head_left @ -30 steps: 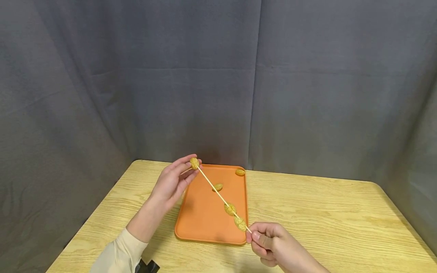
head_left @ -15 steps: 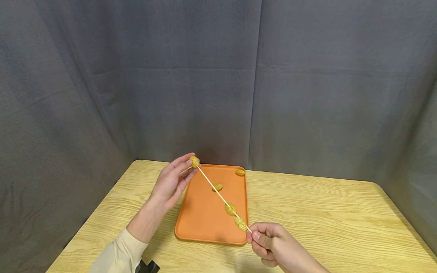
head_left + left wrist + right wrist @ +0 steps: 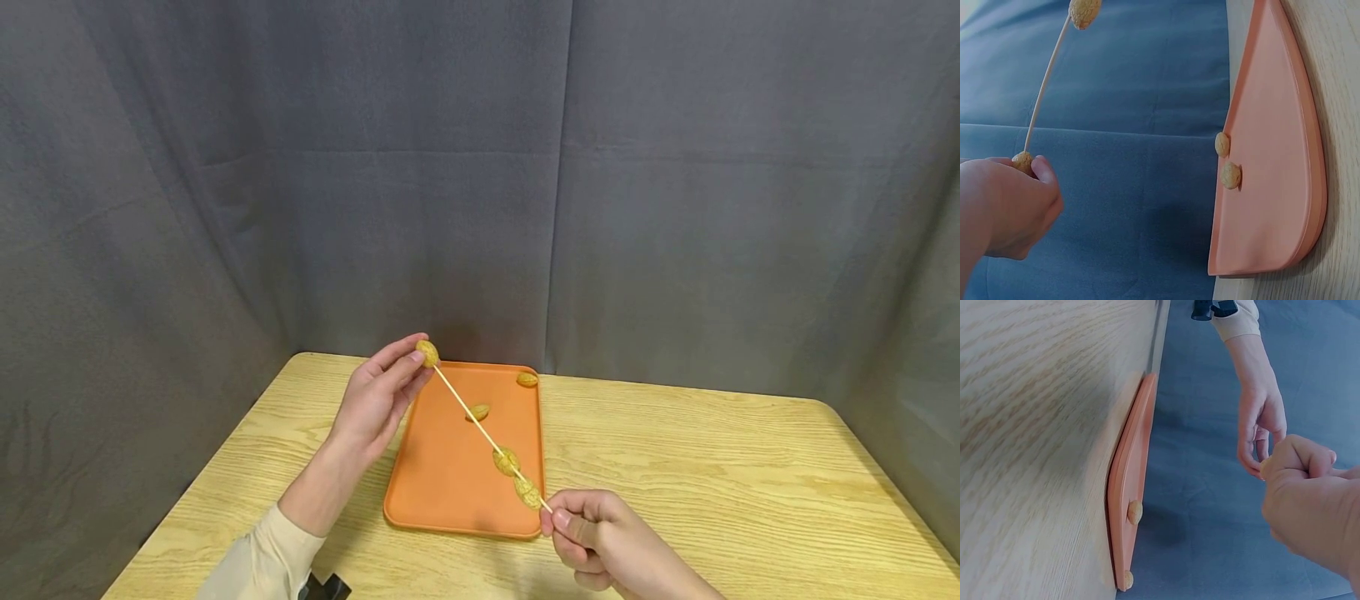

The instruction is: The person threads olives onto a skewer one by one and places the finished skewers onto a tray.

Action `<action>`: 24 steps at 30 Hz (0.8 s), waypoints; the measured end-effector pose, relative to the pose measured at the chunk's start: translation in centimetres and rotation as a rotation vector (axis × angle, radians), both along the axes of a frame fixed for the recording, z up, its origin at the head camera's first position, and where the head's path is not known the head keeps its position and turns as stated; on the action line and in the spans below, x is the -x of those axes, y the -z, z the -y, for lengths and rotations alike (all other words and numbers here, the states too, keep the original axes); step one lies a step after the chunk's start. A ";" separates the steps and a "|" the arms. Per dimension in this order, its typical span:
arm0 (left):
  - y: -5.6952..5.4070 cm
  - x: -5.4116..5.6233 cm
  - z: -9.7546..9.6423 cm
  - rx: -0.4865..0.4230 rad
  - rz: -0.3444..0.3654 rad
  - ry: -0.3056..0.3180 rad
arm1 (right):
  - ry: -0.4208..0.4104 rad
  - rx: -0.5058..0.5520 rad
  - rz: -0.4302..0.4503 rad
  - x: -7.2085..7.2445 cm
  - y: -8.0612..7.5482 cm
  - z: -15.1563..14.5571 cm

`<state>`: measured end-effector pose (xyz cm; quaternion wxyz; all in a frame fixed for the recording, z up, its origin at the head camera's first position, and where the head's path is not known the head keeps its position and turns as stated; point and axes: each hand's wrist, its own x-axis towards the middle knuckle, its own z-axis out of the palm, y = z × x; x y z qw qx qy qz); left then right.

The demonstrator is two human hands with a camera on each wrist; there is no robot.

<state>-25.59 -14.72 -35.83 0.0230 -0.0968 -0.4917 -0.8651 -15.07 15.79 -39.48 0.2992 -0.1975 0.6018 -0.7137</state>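
Observation:
My right hand (image 3: 600, 533) pinches the near end of a thin wooden skewer (image 3: 468, 408) between thumb and index finger. Two tan, wrinkled walnut-like pieces (image 3: 507, 461) are threaded close together on the skewer near that hand. At the skewer's far end, the thumb and fingers of my left hand (image 3: 375, 404) pinch a third walnut-like piece (image 3: 427, 353). In the left wrist view, the skewer meets this third piece (image 3: 1022, 164) beside the thumb. The skewer slants over an orange tray (image 3: 442, 492), its far end up and to the left.
Two more walnut-like pieces lie on the tray, one near the middle (image 3: 477, 412) and one in the far right corner (image 3: 527, 379). The tray rests on a wood-grain table (image 3: 690, 467). Grey curtains (image 3: 420, 183) stand behind and at the sides.
The left hand's fingers and the piece they pinch have shifted very slightly upward at the skewer's tip. The right hand and the two threaded pieces hold nearly the same place.

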 end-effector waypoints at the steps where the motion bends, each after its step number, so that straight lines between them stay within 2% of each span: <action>1: 0.0 0.0 -0.1 0.002 -0.005 -0.004 | -0.002 0.002 0.003 0.0 0.0 0.0; 13: 0.5 -0.3 -0.8 -0.083 0.020 0.011 | 0.010 -0.006 -0.002 -0.1 -0.1 0.1; 24: 0.7 -0.6 -1.4 -0.065 0.017 0.016 | -0.016 0.006 -0.014 -0.2 -0.4 0.0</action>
